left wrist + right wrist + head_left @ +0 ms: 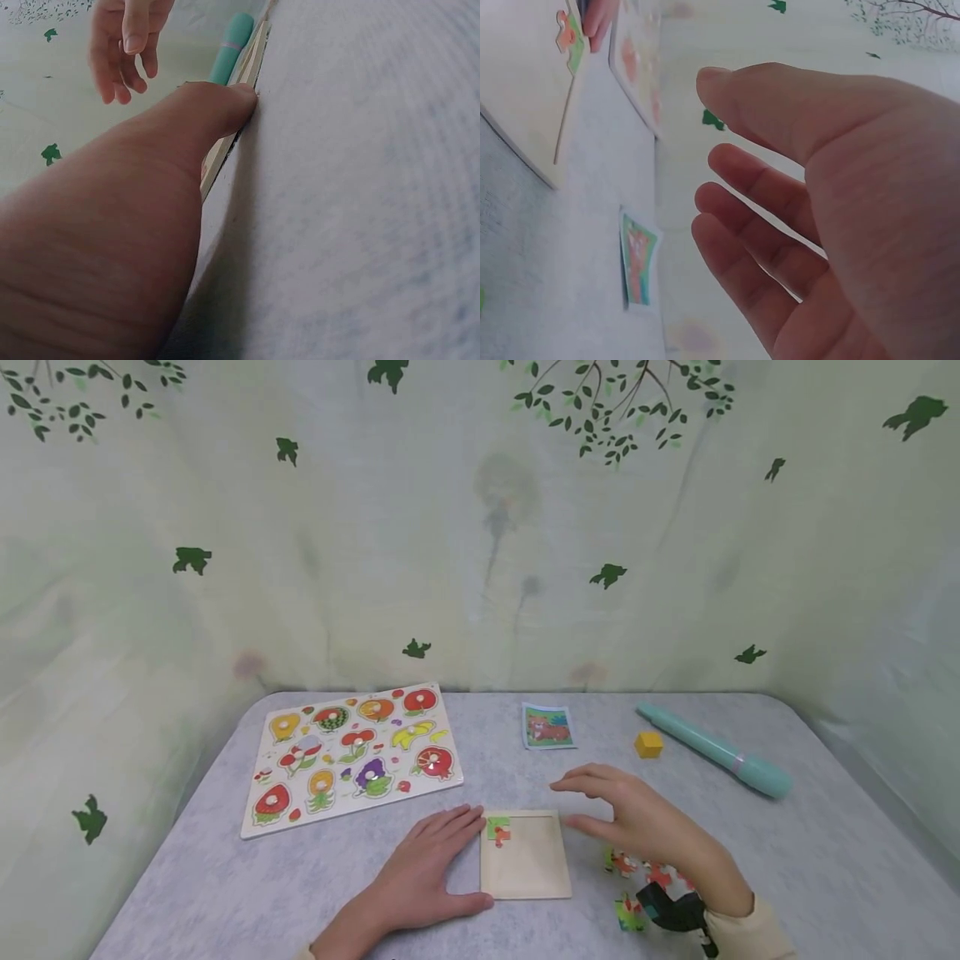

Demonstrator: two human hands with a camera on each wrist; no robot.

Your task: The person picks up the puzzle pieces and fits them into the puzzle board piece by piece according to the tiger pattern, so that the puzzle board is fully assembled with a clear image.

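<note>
Item: one square, shallow wooden tray [528,864], lying flat at the near middle of the table [217,877], its raised rim pale and plain. Contents: a green and orange jigsaw piece [498,827], seated in the far left corner. Left hand [420,872]: laid along the tray's left side, fingers extended and spread from the thumb; fingertips at the far left corner, thumb at the near left corner, clamped on nothing. Right hand [633,814]: raised at the tray's far right, thumb and fingers apart and slightly bent, with nothing between them. Right wrist: a black device [675,912], beside a cream sleeve [750,935]. Loose jigsaw pieces [628,912], red, green and white: on the table to the right of the tray, partly hidden below the right forearm, their number uncertain. Fruit board [343,795]: white, set aslant at far left, bearing knobbed fruit shapes, among them watermelon, bananas and grapes. Picture card [549,727]: small, white-bordered, with a reddish-brown animal on green, at far middle. Cube [648,745]: yellow, to the right of the card. Rod [712,747]: teal, pink-banded, lying diagonally at far right. Backdrop [420,527]: pale cloth behind the table, printed with dark green birds and leafy branches.
</note>
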